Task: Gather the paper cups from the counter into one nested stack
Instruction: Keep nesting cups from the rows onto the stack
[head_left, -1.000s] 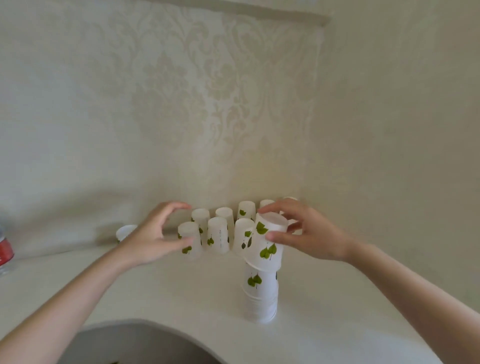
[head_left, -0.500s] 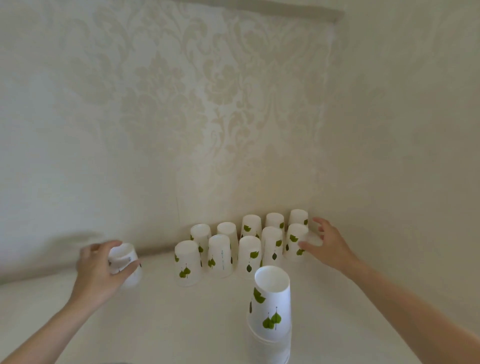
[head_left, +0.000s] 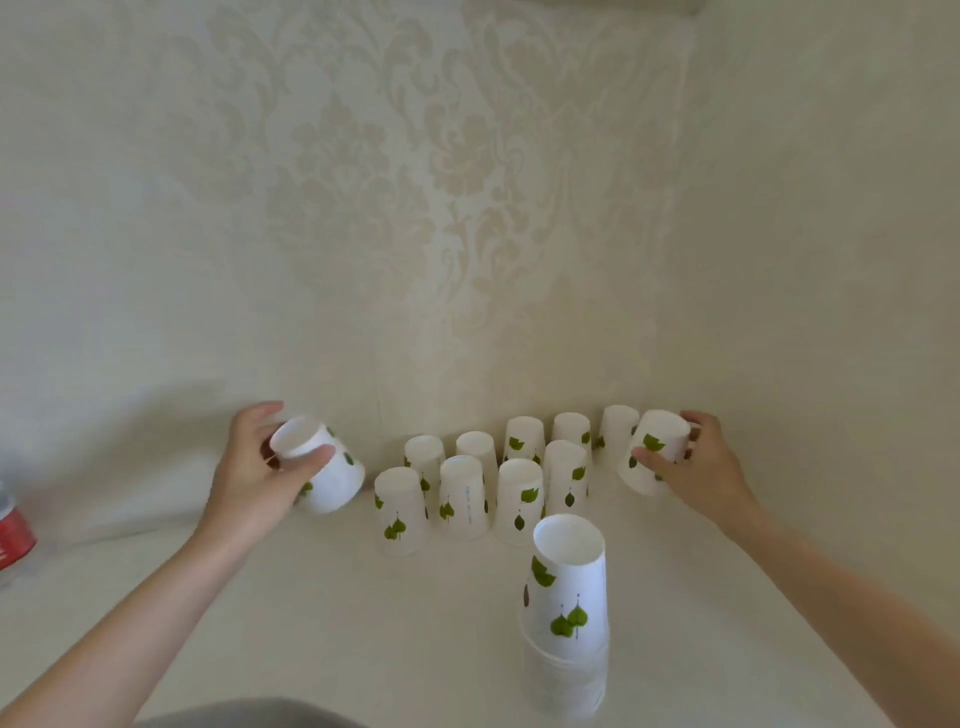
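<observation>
White paper cups with green leaf prints stand upside down on the counter. A nested stack (head_left: 569, 618) rises near the front, right of centre. Behind it, several single cups (head_left: 462, 496) sit in two rows by the wall. My left hand (head_left: 254, 478) grips one cup (head_left: 332, 470), tilted and lifted at the left of the rows. My right hand (head_left: 698, 467) grips another cup (head_left: 652, 449), tilted at the right end of the rows.
A patterned wall runs close behind the cups and meets a side wall at the right. A bottle with a red label (head_left: 13, 535) stands at the far left edge. A grey curved edge (head_left: 249, 717) shows at the bottom.
The left hand has carried its cup rightward, toward the rows. The right hand has closed on the end cup and tipped it up off the counter.
</observation>
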